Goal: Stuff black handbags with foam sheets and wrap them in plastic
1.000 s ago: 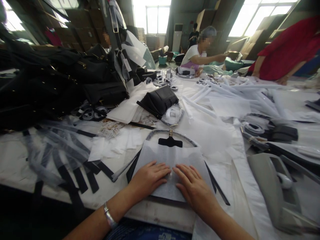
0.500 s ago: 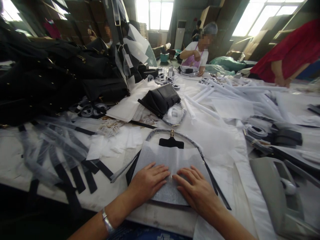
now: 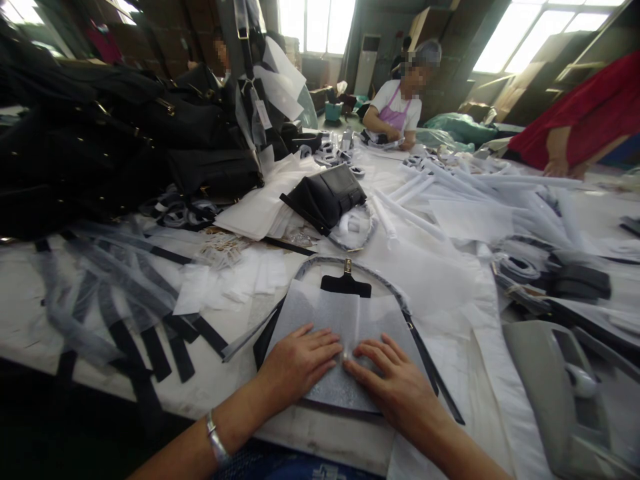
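Observation:
A black handbag [image 3: 262, 347] lies flat before me, mostly hidden beneath a translucent white wrapping sheet [image 3: 320, 308]. Its dark flap tab with a gold clasp [image 3: 348, 268] sticks out above the sheet's far edge, inside the arch of a wrapped handle [image 3: 370, 268]. On the sheet's left half rests my left hand [image 3: 303, 357], fingers stretched out and flat. My right hand [image 3: 393, 373] lies on the right half, fingers apart and slightly bent, its thumb near the raised crease down the middle. Neither hand grasps anything.
Wrapped black straps [image 3: 130, 313] and small white sheets [image 3: 255, 273] lie left. Black bags [image 3: 100, 140] are heaped behind them. Another black bag [image 3: 327, 197] sits ahead. A grey tape dispenser [image 3: 535, 387] stands right. One co-worker [image 3: 397, 110] works across the table; a red sleeve [image 3: 590, 113] reaches in.
My right hand has shifted slightly, its fingers bending more near the sheet's centre crease. My left hand stays nearly still. The view has tilted a little, and the far co-worker's raised hand has come down.

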Tool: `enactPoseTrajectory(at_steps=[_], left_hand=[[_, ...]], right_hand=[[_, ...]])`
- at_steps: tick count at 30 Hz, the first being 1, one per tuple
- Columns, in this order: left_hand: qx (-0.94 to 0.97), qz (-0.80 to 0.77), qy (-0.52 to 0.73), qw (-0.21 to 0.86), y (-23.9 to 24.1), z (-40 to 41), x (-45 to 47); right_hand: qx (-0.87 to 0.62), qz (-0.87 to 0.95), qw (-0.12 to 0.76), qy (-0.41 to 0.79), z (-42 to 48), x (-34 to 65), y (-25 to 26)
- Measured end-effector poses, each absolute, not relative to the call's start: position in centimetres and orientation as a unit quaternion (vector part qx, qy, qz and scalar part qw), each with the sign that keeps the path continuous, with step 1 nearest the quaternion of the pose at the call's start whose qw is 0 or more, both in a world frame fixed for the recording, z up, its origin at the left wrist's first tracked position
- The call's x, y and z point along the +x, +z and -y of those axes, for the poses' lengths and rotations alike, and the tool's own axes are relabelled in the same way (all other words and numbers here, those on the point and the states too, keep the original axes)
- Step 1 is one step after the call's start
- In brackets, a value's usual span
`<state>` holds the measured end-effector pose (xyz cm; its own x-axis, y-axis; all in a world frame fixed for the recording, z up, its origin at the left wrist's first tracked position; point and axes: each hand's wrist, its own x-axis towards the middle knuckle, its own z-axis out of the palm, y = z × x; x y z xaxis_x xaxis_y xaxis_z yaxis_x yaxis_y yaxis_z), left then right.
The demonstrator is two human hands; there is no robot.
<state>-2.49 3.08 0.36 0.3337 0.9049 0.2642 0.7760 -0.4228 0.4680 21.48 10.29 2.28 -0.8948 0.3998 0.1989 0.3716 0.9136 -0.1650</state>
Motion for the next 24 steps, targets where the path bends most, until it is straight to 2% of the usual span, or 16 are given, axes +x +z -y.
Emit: enactPoseTrajectory(at_steps=[16, 24], left_hand=[[0.804, -0.524, 0.245, 0.138, 0.54, -3.16, -2.46], [0.817, -0.505, 0.257, 0.106, 0.08, -2.94, -2.53]], right_hand=[[-0.192, 0.969, 0.127, 0.092, -10.34, 21.40, 2.76], [-0.204, 0.964, 0.149, 0.086, -10.19, 21.58, 2.10]])
